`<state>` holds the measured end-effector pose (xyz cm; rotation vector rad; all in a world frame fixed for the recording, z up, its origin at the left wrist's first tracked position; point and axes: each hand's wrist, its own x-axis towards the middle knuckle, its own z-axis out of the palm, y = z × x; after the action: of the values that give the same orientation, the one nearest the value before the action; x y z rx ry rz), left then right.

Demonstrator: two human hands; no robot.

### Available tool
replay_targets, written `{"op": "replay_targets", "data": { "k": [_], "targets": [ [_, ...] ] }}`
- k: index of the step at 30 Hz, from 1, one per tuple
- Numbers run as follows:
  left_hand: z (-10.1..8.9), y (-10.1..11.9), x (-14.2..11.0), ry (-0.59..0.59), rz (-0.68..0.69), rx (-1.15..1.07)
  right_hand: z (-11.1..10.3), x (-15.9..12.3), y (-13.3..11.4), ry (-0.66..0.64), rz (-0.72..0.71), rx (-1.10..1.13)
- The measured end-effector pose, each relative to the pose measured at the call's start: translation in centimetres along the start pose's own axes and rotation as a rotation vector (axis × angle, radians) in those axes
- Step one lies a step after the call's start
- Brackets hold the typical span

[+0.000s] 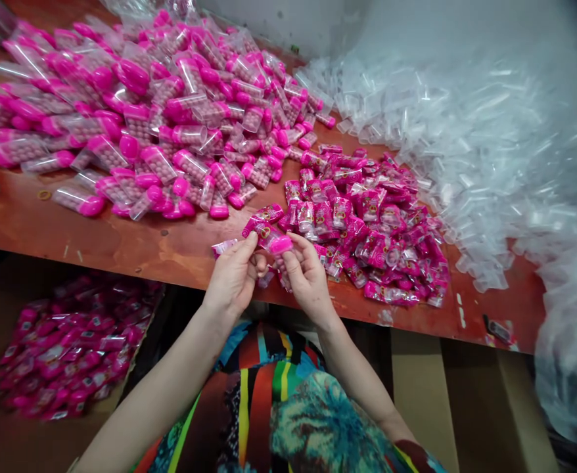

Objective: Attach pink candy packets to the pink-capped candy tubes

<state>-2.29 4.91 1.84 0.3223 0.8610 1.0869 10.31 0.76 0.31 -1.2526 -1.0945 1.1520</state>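
Note:
Over the table's front edge, my left hand (233, 276) pinches a printed pink wrapper (265, 232) between thumb and fingers. Close beside it, my right hand (309, 276) is closed on a clear tube with a pink cap (281, 245) and small pink balls inside. The cap lies against the wrapper; whether any of the tube is inside it I cannot tell. More printed pink packets (362, 223) lie heaped just right of my hands. A large pile of pink-capped tubes (155, 118) fills the table's left and back.
Clear empty plastic tubes or sleeves (446, 125) are heaped along the right, spilling over the edge. Below the reddish-brown table (121, 243), at left, a cardboard box (115, 401) contains many pink packets. A small dark object (498, 330) lies near the right front edge.

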Motion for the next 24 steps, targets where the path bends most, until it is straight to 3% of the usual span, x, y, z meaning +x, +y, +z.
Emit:
{"op": "replay_targets", "data": {
  "k": [3, 9, 12, 15, 19, 24],
  "targets": [
    [0.2, -0.1, -0.3, -0.025, 0.005, 0.054, -0.1, -0.2, -0.1, 0.03, 0.018, -0.008],
    [0.5, -0.1, -0.8, -0.101, -0.04, 0.137, 0.0, -0.5, -0.3, -0.027, 0.268, 0.291],
    [0.4, -0.5, -0.7, -0.118, -0.079, 0.166, 0.1, -0.8, 0.1, -0.024, 0.164, 0.209],
    [0.4, -0.9, -0.7, -0.132, -0.144, 0.171, -0.2, -1.1, 0.4, -0.015, 0.014, -0.03],
    [0.2, -1.0, -0.8, -0.191, -0.243, 0.159, -0.6, -1.5, 0.4, 0.016, -0.052, -0.297],
    [0.0, -0.7, -0.7, -0.173, -0.197, 0.148, -0.7, -2.4, 0.2, -0.067, 0.069, -0.066]
  ]
}}
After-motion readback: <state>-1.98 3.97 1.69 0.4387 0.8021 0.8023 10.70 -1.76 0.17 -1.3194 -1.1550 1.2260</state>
